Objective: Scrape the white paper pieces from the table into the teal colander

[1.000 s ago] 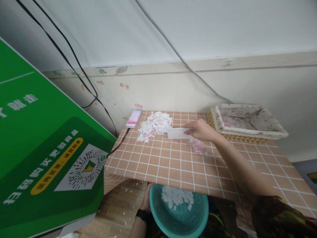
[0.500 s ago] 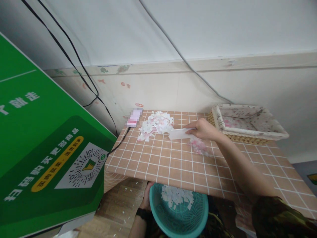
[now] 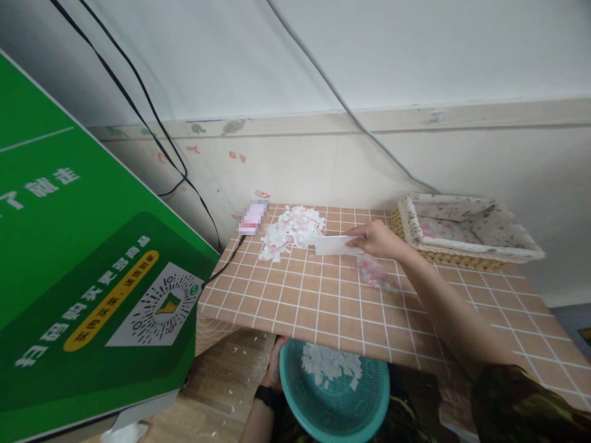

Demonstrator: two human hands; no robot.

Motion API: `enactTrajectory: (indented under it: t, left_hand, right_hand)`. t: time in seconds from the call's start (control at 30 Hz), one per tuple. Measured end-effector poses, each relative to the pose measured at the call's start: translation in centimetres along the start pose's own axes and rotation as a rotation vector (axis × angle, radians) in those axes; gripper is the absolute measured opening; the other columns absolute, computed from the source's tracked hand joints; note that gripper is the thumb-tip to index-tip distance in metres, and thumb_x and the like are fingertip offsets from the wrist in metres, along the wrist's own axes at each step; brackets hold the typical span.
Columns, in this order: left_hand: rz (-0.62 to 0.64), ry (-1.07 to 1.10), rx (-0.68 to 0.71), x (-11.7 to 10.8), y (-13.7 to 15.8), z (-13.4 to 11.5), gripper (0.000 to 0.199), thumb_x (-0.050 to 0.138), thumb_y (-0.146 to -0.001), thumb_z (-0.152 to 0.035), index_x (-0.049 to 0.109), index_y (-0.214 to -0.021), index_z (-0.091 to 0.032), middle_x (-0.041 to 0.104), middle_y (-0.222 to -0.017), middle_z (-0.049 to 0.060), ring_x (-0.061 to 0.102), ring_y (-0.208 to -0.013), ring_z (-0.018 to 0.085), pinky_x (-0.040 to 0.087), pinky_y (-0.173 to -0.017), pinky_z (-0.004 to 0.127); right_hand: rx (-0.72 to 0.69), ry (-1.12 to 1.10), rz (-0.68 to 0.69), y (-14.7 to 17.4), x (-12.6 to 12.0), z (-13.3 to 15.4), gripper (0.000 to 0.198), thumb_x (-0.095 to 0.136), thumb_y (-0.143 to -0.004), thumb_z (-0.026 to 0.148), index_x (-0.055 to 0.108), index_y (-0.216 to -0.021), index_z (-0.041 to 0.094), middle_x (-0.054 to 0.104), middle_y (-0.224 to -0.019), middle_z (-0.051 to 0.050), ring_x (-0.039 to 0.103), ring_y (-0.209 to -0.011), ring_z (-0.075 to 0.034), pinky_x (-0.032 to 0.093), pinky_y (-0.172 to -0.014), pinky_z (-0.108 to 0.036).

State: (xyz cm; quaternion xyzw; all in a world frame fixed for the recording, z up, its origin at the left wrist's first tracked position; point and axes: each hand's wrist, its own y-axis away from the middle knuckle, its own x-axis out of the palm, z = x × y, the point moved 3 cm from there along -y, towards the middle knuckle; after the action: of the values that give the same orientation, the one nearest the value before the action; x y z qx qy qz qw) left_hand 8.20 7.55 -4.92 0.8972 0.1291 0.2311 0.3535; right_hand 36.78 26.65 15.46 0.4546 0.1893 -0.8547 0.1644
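Note:
My right hand [image 3: 377, 239] is closed on a flat white card [image 3: 335, 245], held low above the checked table. The card's left end is at the edge of a heap of white and pinkish paper scraps [image 3: 295, 231]. Just in front of my right hand lies a clear, pink-patterned plastic piece [image 3: 372, 271]. Below the table's front edge, my left hand [image 3: 276, 363] grips the side of a teal plastic strainer basket [image 3: 335, 409]; its fingers are partly hidden. White paper scraps [image 3: 330, 366] lie inside the basket.
A cloth-lined wicker basket [image 3: 468, 231] stands at the back right of the table [image 3: 286, 298]. A phone [image 3: 253, 218] with a cable is at the back left. A green printed panel [image 3: 92, 246] flanks the left side. Paper bits dot the wooden floor [image 3: 221, 381].
The view has shifted slightly. My right hand keeps the card beside the heap with hardly any movement, and my left hand still holds the teal basket.

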Motion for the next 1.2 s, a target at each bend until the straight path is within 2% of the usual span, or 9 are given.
enactTrajectory:
  t: [0.17, 0.33, 0.5, 0.67, 0.77, 0.93, 1.07, 1.2]
  left_hand:
    - [-0.033, -0.014, -0.018, -0.2, -0.1, 0.1, 0.028, 0.053, -0.086, -0.035, 0.061, -0.107, -0.017, 0.063, -0.108, 0.007, 0.062, -0.089, 0.02, 0.053, -0.075, 0.038]
    - [-0.043, -0.028, -0.002, -0.3, 0.5, -0.3, 0.031, 0.054, -0.085, -0.035, 0.059, -0.111, -0.017, 0.061, -0.114, 0.007, 0.06, -0.095, 0.024, 0.052, -0.078, 0.041]
    - [-0.038, -0.036, 0.022, -0.3, 1.2, -0.7, 0.033, 0.054, -0.085, -0.034, 0.058, -0.114, -0.018, 0.059, -0.118, 0.007, 0.059, -0.099, 0.024, 0.051, -0.081, 0.043]
    - [-0.024, -0.037, 0.045, -0.4, 1.6, -1.1, 0.032, 0.054, -0.086, -0.034, 0.058, -0.114, -0.019, 0.058, -0.119, 0.008, 0.059, -0.099, 0.024, 0.051, -0.081, 0.043]
    - [-0.009, -0.038, 0.051, -0.3, 1.7, -1.2, 0.032, 0.054, -0.086, -0.034, 0.058, -0.114, -0.018, 0.058, -0.119, 0.008, 0.059, -0.099, 0.024, 0.051, -0.081, 0.042]
    - [0.029, -0.046, 0.035, -0.1, 1.5, -1.2, 0.033, 0.054, -0.086, -0.034, 0.058, -0.114, -0.018, 0.059, -0.117, 0.008, 0.06, -0.097, 0.023, 0.051, -0.08, 0.042]
    - [0.056, -0.047, 0.008, -0.4, 1.3, -1.1, 0.03, 0.053, -0.086, -0.036, 0.061, -0.106, -0.016, 0.063, -0.111, 0.007, 0.061, -0.093, 0.021, 0.052, -0.079, 0.041]
    - [0.052, -0.031, -0.011, -0.8, 1.1, -0.7, 0.03, 0.054, -0.085, -0.036, 0.061, -0.106, -0.015, 0.063, -0.11, 0.007, 0.061, -0.093, 0.022, 0.052, -0.079, 0.041]
  right_hand:
    - [-0.013, 0.026, -0.056, -0.1, 0.7, 0.2, 0.03, 0.059, -0.081, 0.021, 0.069, -0.109, 0.027, 0.071, -0.104, -0.003, 0.068, -0.088, -0.019, 0.049, -0.076, -0.028]
    - [-0.011, 0.038, -0.014, -0.2, 1.9, 1.4, 0.036, 0.056, -0.084, 0.021, 0.064, -0.118, 0.029, 0.07, -0.105, -0.004, 0.067, -0.073, -0.015, 0.048, -0.067, -0.027]
    - [-0.057, 0.001, 0.081, 0.0, 2.2, 2.1, 0.03, 0.058, -0.081, 0.018, 0.071, -0.104, 0.03, 0.073, -0.097, 0.0, 0.068, -0.075, -0.015, 0.047, -0.065, -0.025]
    - [-0.062, -0.037, 0.049, -0.3, 2.2, 3.2, 0.028, 0.057, -0.083, 0.02, 0.071, -0.104, 0.028, 0.072, -0.099, -0.001, 0.067, -0.076, -0.014, 0.047, -0.066, -0.025]
    - [-0.119, -0.061, 0.042, -1.5, 3.1, 4.8, 0.029, 0.054, -0.085, 0.02, 0.07, -0.108, 0.028, 0.072, -0.1, -0.001, 0.067, -0.078, -0.014, 0.047, -0.068, -0.025]
    - [-0.197, 0.013, 0.065, -3.4, 5.3, 6.5, 0.026, 0.056, -0.083, 0.018, 0.072, -0.102, 0.025, 0.074, -0.082, -0.002, 0.064, -0.069, -0.013, 0.042, -0.063, -0.025]
    - [-0.153, -0.014, 0.099, -3.0, 5.5, 6.1, 0.024, 0.058, -0.081, 0.017, 0.074, -0.097, 0.025, 0.073, -0.079, -0.001, 0.063, -0.068, -0.012, 0.042, -0.063, -0.024]
    - [-0.128, -0.045, 0.177, -1.5, 4.0, 5.1, 0.023, 0.059, -0.079, 0.016, 0.075, -0.093, 0.025, 0.073, -0.077, -0.001, 0.064, -0.067, -0.012, 0.044, -0.064, -0.023]
